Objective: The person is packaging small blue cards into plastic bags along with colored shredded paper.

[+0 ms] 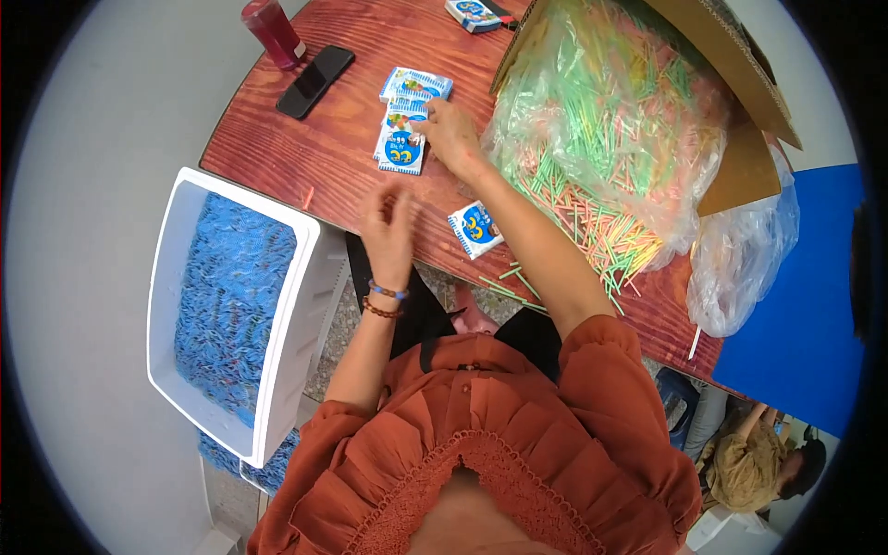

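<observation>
My right hand (454,135) reaches over a small stack of white-and-blue packets (401,151), its bent fingers closed on the right edge of a packet. Another packet (416,85) lies crosswise at the far end of the stack. Nearer me, my left hand (388,227) hovers by the table's front edge, wearing beaded bracelets. Its fingers are curled with the thumb apart, slightly blurred, and nothing shows in them. A single packet (475,229) lies beside my right forearm, which partly covers it.
An open cardboard box (749,176) holds clear plastic with thin coloured sticks (601,227) spilling onto the red-brown table (250,139). On the left stands a white bin (282,342) of blue packets. A phone (315,82) and red bottle (274,35) lie far left; a person (749,467) is lower right.
</observation>
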`<state>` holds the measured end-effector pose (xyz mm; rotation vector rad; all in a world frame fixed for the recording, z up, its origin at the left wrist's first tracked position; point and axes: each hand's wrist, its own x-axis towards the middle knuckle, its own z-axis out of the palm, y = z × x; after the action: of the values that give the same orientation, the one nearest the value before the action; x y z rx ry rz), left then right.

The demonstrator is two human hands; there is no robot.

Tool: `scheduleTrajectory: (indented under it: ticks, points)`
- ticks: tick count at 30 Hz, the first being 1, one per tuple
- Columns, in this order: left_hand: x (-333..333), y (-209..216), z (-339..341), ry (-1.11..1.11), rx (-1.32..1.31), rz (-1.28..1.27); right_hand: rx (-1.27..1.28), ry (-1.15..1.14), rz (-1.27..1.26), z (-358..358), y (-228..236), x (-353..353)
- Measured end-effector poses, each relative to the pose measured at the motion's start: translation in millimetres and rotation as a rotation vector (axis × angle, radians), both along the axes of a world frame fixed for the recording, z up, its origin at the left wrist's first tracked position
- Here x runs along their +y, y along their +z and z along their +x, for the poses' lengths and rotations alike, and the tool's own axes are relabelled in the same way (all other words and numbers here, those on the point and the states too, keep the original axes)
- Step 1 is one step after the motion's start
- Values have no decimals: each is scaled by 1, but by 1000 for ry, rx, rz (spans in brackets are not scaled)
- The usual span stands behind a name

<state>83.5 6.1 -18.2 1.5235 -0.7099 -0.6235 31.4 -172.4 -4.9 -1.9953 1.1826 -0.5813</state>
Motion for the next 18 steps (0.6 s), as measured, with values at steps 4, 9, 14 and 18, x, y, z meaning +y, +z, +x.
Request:
scheduleTrajectory:
  ticks: [4, 9, 14, 18]
  points:
    - [2, -7, -38, -148, -852, 195, -117, -55, -377, -15, 0, -2]
    - [-3, -1, -45, -148, -949, 358, -332, 14, -143, -100, 52, 49]
    - [-14, -13, -44, -153, -881, 275, -105, -10, 268, -167, 18, 92]
    - [-21, -8, -47, -191, -941, 376, -27, -115, -144, -177, -13, 101]
